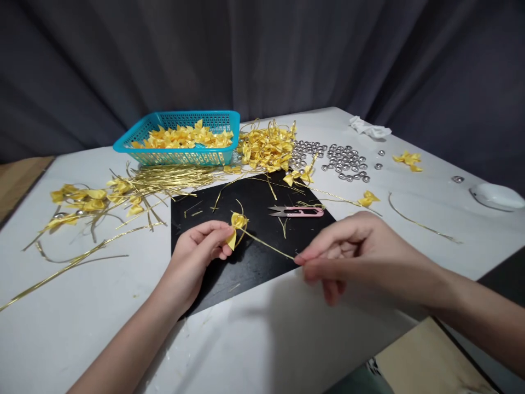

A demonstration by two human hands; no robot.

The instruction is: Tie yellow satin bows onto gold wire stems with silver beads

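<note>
Between the thumb and fingers of my left hand (205, 243) is a small yellow ribbon bow (238, 221), held above the black mat (254, 279). A thin gold cord (268, 246) runs from the bow to my right hand (353, 251), whose thumb and forefinger pinch its far end. The cord is stretched nearly straight between the two hands. Behind them on the mat lie pink-handled thread snips (301, 212), with short cord scraps around them.
A blue plastic basket (176, 158) of yellow bows stands at the back left, with a bundle of gold cords (172, 178) before it. Corded bows (268, 148) are heaped beside it, near many silver beads (346, 161). A white dish (496, 196) and crumpled tissue (369, 128) sit right.
</note>
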